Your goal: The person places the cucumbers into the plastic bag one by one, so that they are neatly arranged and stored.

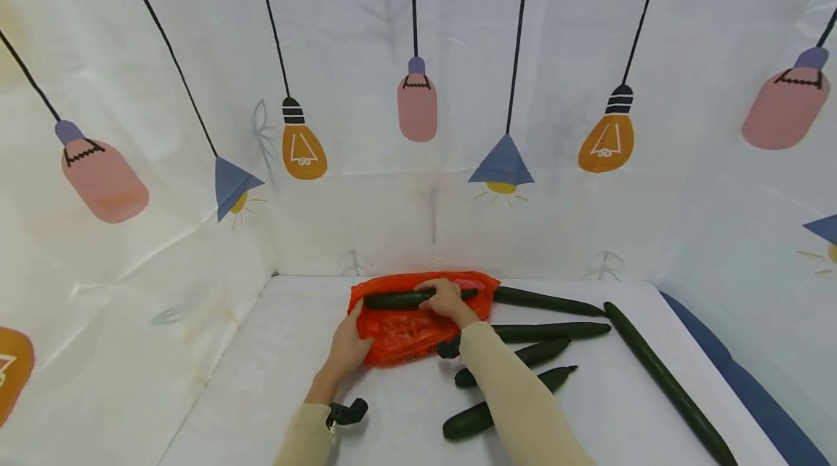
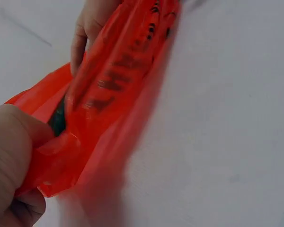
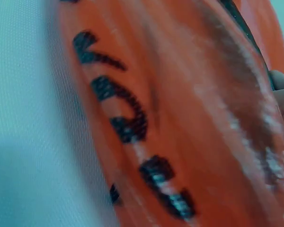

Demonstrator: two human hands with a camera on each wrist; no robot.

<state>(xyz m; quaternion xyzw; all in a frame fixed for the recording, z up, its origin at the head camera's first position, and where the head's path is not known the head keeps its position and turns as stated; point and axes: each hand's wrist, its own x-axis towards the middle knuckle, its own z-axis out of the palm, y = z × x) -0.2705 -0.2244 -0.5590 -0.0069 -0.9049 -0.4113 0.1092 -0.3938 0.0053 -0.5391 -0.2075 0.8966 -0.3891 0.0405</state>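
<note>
A red plastic bag with black print (image 1: 402,335) lies on the white table. Its mouth spreads open along a dark green cucumber (image 1: 395,300), which sits within the red folds. My left hand (image 1: 348,342) grips the bag's left edge; in the left wrist view the thumb and fingers of that left hand (image 2: 12,161) pinch the red film beside the cucumber's tip (image 2: 59,118). Toward the cucumber's right part, my right hand (image 1: 447,300) holds it from above. The printed bag (image 3: 180,94) fills most of the right wrist view, and only a bit of hand shows at its right edge.
Several more cucumbers lie right of the bag, among them one behind the right forearm (image 1: 467,422) and one pointing right from the bag's corner (image 1: 549,302). A very long one (image 1: 667,379) slants along the table's right side. A lamp-patterned white sheet (image 1: 366,219) hangs behind.
</note>
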